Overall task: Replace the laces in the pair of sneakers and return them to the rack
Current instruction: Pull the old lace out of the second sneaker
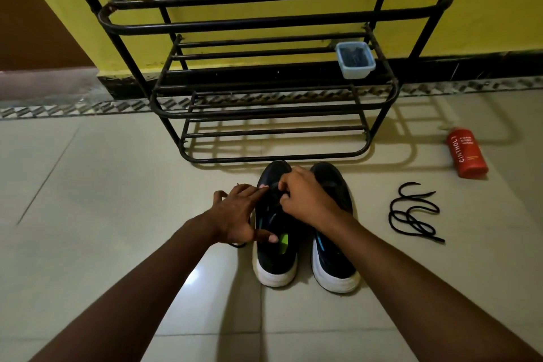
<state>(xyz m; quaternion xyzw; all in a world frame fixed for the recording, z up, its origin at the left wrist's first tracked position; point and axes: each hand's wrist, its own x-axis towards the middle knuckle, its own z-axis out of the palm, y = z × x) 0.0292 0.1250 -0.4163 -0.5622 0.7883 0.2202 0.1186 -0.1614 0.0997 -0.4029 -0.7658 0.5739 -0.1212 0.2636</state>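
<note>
Left of sneakers, left hand [235, 214]: fingers spread wide, nothing gripped; index tip touched the upper of the left sneaker, thumb lay on its collar edge. A dark bit of lace showed on the floor [117, 185] just under the palm.
Left sneaker [273, 257]: black, white sole, green patch inside; stood upright on the floor in front of the rack's bottom shelf, toe toward the rack, heel toward the person.
Threaded lace [276, 185]: black on black at the eyelets, hard to make out.
Right hand [305, 197]: reached across over the left sneaker's eyelets, fingers curled, fingertips pinching the threaded lace there.
Right sneaker [335, 258]: same pair, just beside the left one, toe toward the rack, partly under the right wrist.
Rack [276, 23]: black metal tubes, three shelves seen, against the yellow wall; no shoes on it.
Container [355, 60]: small clear-blue tub, dark contents, on the middle shelf at its right end.
Loose lace [411, 219]: black, coiled in loops on the floor, right of the sneakers, apart from them.
Bottle [467, 153]: red, lying on its side, near the floor's right edge, beyond the loose lace.
</note>
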